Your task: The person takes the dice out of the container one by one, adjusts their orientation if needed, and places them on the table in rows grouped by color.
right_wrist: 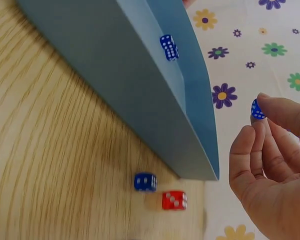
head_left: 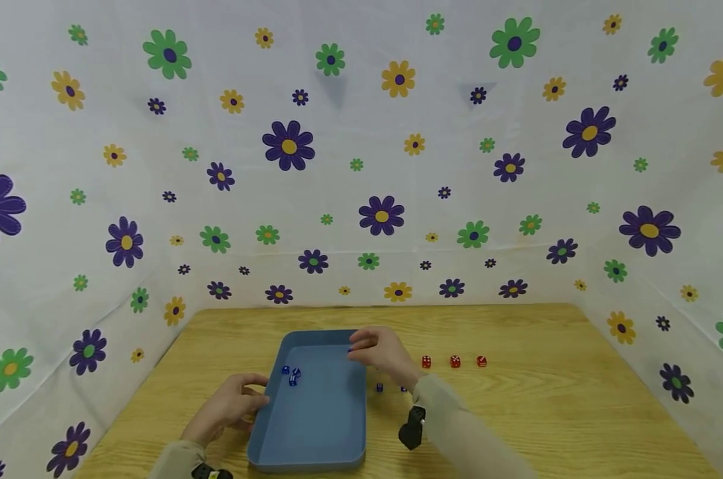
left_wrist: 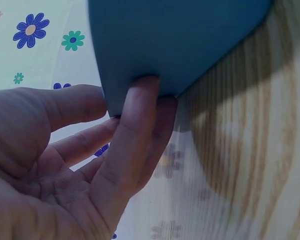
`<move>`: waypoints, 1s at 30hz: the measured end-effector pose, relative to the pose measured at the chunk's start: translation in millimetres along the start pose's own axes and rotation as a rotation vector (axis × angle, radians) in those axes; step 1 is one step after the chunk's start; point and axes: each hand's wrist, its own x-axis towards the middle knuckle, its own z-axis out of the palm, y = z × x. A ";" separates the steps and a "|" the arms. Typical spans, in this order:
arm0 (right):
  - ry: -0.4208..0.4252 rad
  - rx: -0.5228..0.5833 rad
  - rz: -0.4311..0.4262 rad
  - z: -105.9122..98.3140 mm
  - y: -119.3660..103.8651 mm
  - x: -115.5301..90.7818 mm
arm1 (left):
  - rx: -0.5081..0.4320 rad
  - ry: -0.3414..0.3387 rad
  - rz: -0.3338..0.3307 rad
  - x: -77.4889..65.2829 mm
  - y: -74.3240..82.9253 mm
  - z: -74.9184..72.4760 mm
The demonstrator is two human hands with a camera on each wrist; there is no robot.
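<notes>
At the right-wrist frame's right, your right grip [right_wrist: 272, 180] pinches a blue die [right_wrist: 257, 109], pips [right_wrist: 259, 116] legible only there, while your left grip [head_left: 232, 401] touches a tray [head_left: 319, 422].

Tray walls [right_wrist: 127, 85] block sideways passage; overhead is free.

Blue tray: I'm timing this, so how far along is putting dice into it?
Done: three blue dice lie in the blue tray, toward its left side. In hand: the right hand pinches another blue die. Remaining, apparently: at least two more blue dice on the table, right of the tray. Red dice also lie there; whether they belong in the tray, I cannot tell.
</notes>
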 end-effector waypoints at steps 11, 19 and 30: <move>0.031 -0.010 0.014 -17.6 12.2 -6.4 | 0.019 0.005 0.007 1.7 -1.9 0.5; 0.058 -0.044 0.033 -34.2 25.6 -12.2 | 0.013 -0.002 -0.004 2.2 -1.0 0.4; 0.099 -0.054 0.053 -57.6 41.0 -24.2 | 0.007 0.005 -0.005 2.8 -2.0 0.4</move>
